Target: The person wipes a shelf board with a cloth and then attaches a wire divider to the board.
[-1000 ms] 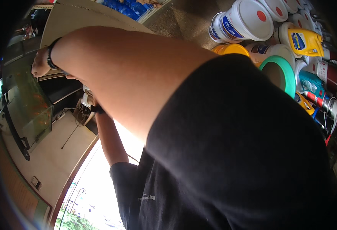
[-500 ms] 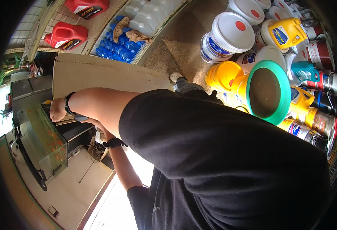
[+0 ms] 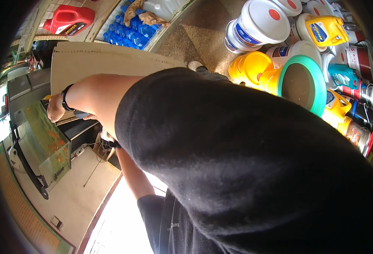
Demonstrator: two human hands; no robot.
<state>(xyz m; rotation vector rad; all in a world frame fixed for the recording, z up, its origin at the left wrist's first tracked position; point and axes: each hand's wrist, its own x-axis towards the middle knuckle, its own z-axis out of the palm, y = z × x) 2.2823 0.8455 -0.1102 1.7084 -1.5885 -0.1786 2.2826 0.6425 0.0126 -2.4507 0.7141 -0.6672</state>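
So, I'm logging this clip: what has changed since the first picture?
The view shifted; the bare right hand now shows lower and slightly right, with more of the broad flat beige board and blue plastic bottles uncovered. No grasp visibly changed. That hand stays beside the clear glass fish tank.

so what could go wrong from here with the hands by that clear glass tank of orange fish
The right hand appears close to the clear glass tank, so a slip might knock it. The left hand wears a black wristband that appears near tangled pale cables, so it could snag.
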